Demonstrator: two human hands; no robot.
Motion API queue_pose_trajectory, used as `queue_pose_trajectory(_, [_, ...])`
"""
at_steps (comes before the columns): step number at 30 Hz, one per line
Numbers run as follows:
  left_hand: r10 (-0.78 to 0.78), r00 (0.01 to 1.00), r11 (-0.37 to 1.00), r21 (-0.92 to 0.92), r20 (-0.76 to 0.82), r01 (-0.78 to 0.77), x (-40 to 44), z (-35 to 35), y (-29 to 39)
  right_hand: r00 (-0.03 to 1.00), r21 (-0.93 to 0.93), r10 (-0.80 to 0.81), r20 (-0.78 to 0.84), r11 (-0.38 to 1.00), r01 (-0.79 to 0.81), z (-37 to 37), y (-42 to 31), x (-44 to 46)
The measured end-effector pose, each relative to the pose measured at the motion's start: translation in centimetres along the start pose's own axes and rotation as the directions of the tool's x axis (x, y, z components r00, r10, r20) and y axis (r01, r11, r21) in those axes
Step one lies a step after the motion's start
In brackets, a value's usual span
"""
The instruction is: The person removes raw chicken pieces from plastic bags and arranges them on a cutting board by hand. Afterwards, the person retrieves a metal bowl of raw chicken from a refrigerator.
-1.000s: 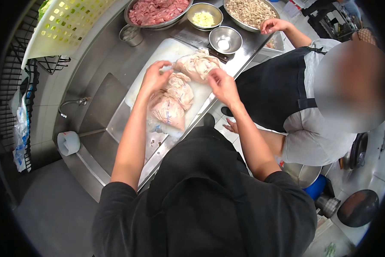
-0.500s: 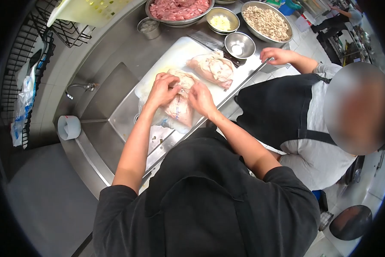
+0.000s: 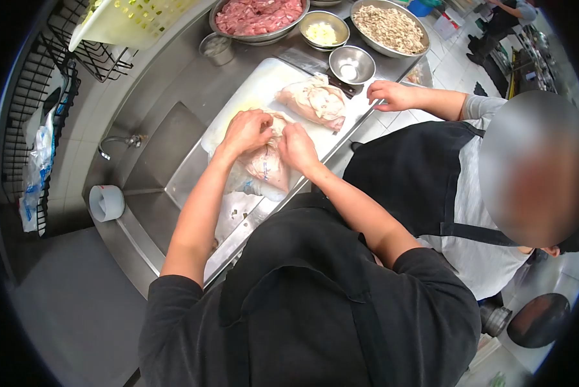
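Note:
Two plastic bags of pale pink meat lie on a white cutting board [image 3: 222,119]. My left hand [image 3: 247,131] and my right hand [image 3: 297,148] meet at the gathered top of the nearer bag [image 3: 267,166], their fingers closed on its bunched plastic. The exact fingertip grip is partly hidden. Blue print shows on this bag's side. Behind it, the farther bag [image 3: 315,102] rests on the board untouched, close to a dark-handled knife [image 3: 342,86] and a small steel bowl [image 3: 352,65].
A co-worker in a black apron [image 3: 405,174] stands at the right, one hand [image 3: 392,95] by the counter edge. Behind the board are bowls of pink meat [image 3: 258,16], chopped yellowish pieces [image 3: 322,33] and brown crumbly food [image 3: 389,29]. A sink [image 3: 151,161] lies left.
Both my hands have come from apart and open to close on the nearer bag's top. The co-worker's hand has shifted toward the counter. The camera view has also shifted.

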State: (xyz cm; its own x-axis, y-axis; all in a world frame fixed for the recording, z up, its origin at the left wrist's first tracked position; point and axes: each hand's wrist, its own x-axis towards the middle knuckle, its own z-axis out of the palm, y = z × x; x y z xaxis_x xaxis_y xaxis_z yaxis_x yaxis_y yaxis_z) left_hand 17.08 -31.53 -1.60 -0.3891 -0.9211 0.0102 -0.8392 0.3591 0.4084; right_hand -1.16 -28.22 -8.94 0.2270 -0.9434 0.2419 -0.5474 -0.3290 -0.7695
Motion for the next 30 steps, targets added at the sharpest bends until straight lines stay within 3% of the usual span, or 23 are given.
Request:
queue_pose_trajectory(2, [-0.005,1.000,0.994,-0.114,0.008,0.005,-0.3,-0.3,-0.4,0.999,-0.019,0.022,0.024,1.000,-0.022,0.0,0.1,0.3])
queue_pose_trajectory(5, [0.055,0.998,0.993,-0.101,0.010,-0.054,-0.3,-0.5,-0.3,1.000,-0.022,0.005,0.021,1.000,-0.005,-0.5,-0.5,0.9])
queue_pose_trajectory(9, [0.181,0.983,0.983,-0.045,0.008,-0.180,0.3,-0.4,0.4,0.993,0.080,0.089,0.078,0.992,-0.095,-0.6,-0.1,1.3])
queue_pose_trajectory(11, [0.172,0.967,0.980,0.066,0.187,-0.188,1.0,-1.4,1.4,0.993,0.122,0.097,0.061,0.987,-0.104,-0.6,0.2,1.3])
queue_pose_trajectory(13, [0.200,0.945,0.967,0.101,0.259,-0.233,1.7,-2.0,1.7,0.965,0.293,0.229,0.126,0.921,-0.257,-0.8,0.4,1.0])
queue_pose_trajectory(14, [0.223,0.917,0.951,0.133,0.332,-0.279,2.1,-2.1,1.8,0.965,0.291,0.229,0.124,0.922,-0.256,-0.9,0.4,1.0])
queue_pose_trajectory(16, [0.255,0.904,0.933,0.160,0.344,-0.324,2.5,-1.5,1.7,0.926,0.411,0.329,0.185,0.830,-0.377,-1.1,0.4,1.0])
queue_pose_trajectory(18, [0.287,0.888,0.910,0.188,0.360,-0.370,2.7,-0.8,1.4,0.919,0.406,0.338,0.201,0.826,-0.392,-1.3,0.5,1.1])
queue_pose_trajectory(20, [0.415,0.870,0.853,0.219,0.267,-0.474,2.6,-0.3,1.2,0.912,0.401,0.349,0.217,0.820,-0.409,-1.0,0.9,0.9])
queue_pose_trajectory(23, [0.493,0.835,0.806,0.232,0.245,-0.544,2.2,0.1,1.2,0.958,0.249,0.242,0.155,0.929,-0.275,0.2,1.8,0.6])
queue_pose_trajectory(25, [0.461,0.845,0.805,0.272,0.271,-0.527,1.8,0.3,1.0,0.998,0.151,-0.047,-0.031,0.987,0.051,0.5,1.7,0.5])
queue_pose_trajectory(26, [0.424,0.856,0.805,0.310,0.296,-0.506,1.6,0.5,0.9,0.996,0.115,0.049,0.070,0.992,-0.057,-0.2,0.9,0.2])
queue_pose_trajectory(27, [0.427,0.854,0.802,0.311,0.298,-0.510,1.3,0.6,0.8,0.996,0.116,0.051,0.067,0.991,-0.058,0.0,1.1,0.2])
queue_pose_trajectory(30, [0.419,0.880,0.823,0.315,0.223,-0.472,0.8,1.1,0.8,0.998,0.092,-0.066,-0.021,0.994,0.067,0.6,1.5,0.3])
